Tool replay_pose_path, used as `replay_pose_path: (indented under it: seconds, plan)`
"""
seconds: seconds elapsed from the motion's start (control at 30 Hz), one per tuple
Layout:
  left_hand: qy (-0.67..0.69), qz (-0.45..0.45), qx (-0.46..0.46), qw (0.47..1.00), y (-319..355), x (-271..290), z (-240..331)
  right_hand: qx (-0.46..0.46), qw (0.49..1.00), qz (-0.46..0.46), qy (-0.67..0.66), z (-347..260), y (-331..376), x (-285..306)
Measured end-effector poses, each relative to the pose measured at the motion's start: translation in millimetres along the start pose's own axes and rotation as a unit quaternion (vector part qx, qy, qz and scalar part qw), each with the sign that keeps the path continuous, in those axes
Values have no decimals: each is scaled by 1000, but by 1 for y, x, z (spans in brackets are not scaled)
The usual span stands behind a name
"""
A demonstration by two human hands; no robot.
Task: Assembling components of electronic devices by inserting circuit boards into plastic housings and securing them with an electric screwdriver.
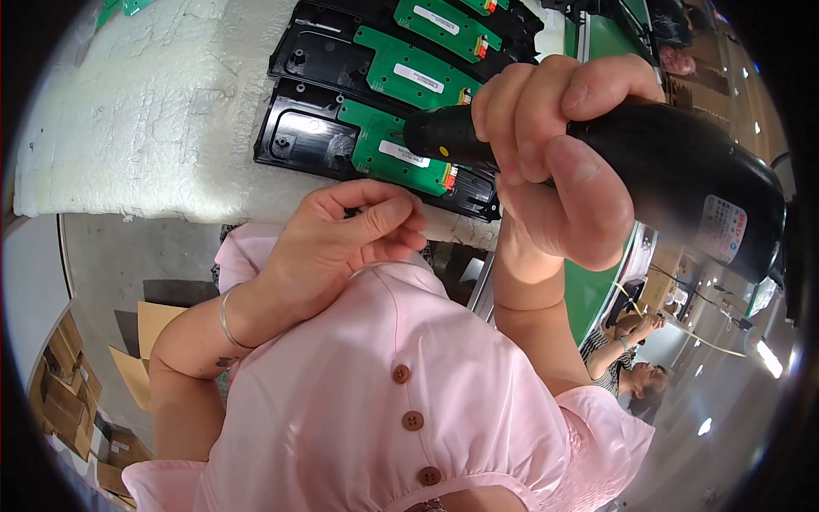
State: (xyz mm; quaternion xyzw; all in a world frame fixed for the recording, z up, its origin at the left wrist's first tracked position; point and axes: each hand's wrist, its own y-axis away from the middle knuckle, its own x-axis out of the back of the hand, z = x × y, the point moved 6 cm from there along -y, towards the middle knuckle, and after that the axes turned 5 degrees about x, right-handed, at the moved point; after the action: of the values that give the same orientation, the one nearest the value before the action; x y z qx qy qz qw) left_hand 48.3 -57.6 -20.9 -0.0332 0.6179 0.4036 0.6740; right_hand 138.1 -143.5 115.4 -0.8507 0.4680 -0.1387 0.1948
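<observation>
My right hand is wrapped round a thick black electric screwdriver, held slanting with its nose to the left. The nose meets or hovers just over the nearest green circuit board; the bit's exact contact is hidden. This board, with a white label and a red-and-yellow connector, lies in a black plastic housing. Close to the housing's near edge is my left hand, its fingers curled and thumb pressed against the forefinger. Whatever it may hold is too small or hidden to name.
More black housings with green boards lie in a row beyond. All rest on a table covered with whitish foam sheet. A green surface runs along the right. Another person sits at the right; cardboard boxes stand lower left.
</observation>
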Motion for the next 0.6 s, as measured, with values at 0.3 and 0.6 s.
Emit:
replay_pose_path:
  seconds: [0.3, 0.6]
  plan:
    - [118, -35, -22, 992, -4, -1, 4, 24, 996, 29, -81, -49, 10, 6]
    - [145, -65, -18, 987, -12, -4, 2, 169, 967, 87, -167, -70, 28, 2]
